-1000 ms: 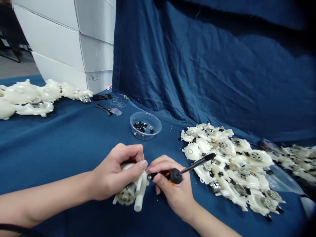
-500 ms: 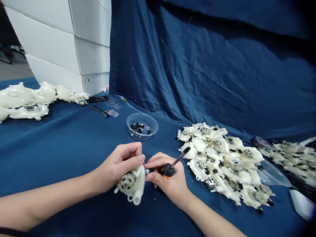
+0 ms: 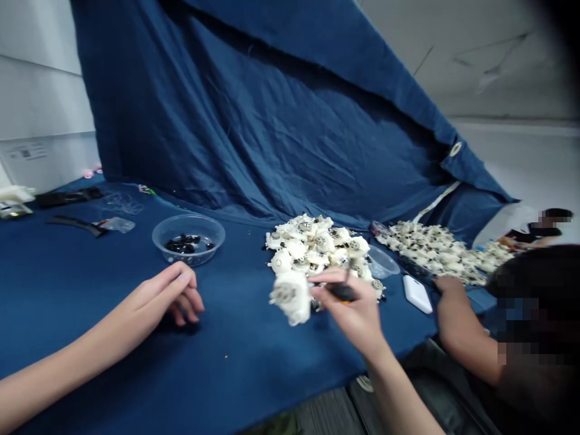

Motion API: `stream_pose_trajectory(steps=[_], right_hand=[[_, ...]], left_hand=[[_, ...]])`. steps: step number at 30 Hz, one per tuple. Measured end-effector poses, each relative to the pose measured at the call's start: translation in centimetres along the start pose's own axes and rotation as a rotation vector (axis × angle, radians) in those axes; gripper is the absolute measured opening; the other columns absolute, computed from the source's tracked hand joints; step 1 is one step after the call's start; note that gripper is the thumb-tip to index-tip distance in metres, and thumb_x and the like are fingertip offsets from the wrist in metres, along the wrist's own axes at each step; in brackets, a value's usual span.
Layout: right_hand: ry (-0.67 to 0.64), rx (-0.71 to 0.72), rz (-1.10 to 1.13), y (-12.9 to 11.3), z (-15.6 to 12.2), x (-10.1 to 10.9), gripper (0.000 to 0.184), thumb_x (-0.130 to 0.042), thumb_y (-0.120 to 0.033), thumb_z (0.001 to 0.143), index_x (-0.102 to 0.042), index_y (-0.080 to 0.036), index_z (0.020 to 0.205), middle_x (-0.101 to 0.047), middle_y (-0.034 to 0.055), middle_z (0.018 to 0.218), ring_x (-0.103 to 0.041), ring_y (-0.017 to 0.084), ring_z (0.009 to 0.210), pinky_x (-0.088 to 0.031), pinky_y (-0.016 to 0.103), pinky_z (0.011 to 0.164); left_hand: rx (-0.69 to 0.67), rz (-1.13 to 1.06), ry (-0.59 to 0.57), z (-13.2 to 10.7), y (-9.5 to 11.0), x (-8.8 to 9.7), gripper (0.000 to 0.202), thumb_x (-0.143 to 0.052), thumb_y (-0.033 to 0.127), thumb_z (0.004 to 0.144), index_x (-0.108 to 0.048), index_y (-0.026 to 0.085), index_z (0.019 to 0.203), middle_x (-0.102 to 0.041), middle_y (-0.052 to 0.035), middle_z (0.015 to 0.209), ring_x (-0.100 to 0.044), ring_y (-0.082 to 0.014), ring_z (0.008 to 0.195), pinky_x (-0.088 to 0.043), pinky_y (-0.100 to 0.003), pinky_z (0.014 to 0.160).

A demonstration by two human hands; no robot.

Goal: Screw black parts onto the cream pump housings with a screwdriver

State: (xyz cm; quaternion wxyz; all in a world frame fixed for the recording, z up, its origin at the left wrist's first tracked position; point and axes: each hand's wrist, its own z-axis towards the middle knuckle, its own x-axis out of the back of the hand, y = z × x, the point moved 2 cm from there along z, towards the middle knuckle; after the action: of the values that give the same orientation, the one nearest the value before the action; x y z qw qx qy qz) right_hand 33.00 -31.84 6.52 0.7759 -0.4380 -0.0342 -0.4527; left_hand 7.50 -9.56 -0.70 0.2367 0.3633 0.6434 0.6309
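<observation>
My right hand (image 3: 351, 308) pinches a white plastic housing with a round metal motor (image 3: 292, 297) by its edge, off the table and blurred by motion. Tucked in the same hand is a screwdriver (image 3: 342, 292) with a black and orange handle, its shaft pointing up. My left hand (image 3: 174, 293) hangs above the cloth with loosely bent fingers, apart and holding nothing I can see. Just beyond it stands a clear plastic bowl (image 3: 188, 260) with small black parts inside. Behind the right hand lies a pile of similar white motor housings (image 3: 312, 238).
A second heap of white housings (image 3: 435, 248) lies farther right, beside a white box-like object (image 3: 417, 294). Another person's arm (image 3: 466, 332) rests at the right table edge. White boxes (image 3: 40, 96) stand at the far left, with a black strip (image 3: 77, 223) in front. A blue curtain (image 3: 254, 109) hangs behind.
The view has swung to the right. My left hand has let go of the motor housing and moved apart. My right hand now carries the housing along with the screwdriver towards the pile.
</observation>
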Motion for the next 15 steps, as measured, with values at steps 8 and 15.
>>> stream_pose_trajectory(steps=[8, 15], right_hand=[[0.844, -0.43, -0.385, 9.0, -9.5, 14.2, 0.061, -0.079, -0.062, 0.078, -0.078, -0.01, 0.11, -0.058, 0.0003, 0.055, -0.049, 0.014, 0.047, -0.038, 0.027, 0.045], [0.749, -0.705, -0.583, 13.6, -15.7, 14.0, 0.071, -0.074, -0.071, 0.069, -0.083, -0.006, 0.097, -0.072, 0.0126, 0.064, -0.068, 0.03, 0.061, -0.051, 0.037, 0.057]], left_hand=[[0.035, 0.115, -0.026, -0.2, 1.1, -1.4, 0.049, -0.047, 0.073, 0.087, -0.051, 0.024, 0.083, -0.073, 0.0002, 0.075, -0.069, -0.0199, 0.064, -0.053, -0.031, 0.064], [0.042, 0.126, 0.004, -0.6, 1.5, -2.1, 0.043, -0.045, 0.064, 0.093, -0.054, 0.024, 0.079, -0.07, 0.0023, 0.073, -0.065, -0.0174, 0.063, -0.047, -0.028, 0.065]])
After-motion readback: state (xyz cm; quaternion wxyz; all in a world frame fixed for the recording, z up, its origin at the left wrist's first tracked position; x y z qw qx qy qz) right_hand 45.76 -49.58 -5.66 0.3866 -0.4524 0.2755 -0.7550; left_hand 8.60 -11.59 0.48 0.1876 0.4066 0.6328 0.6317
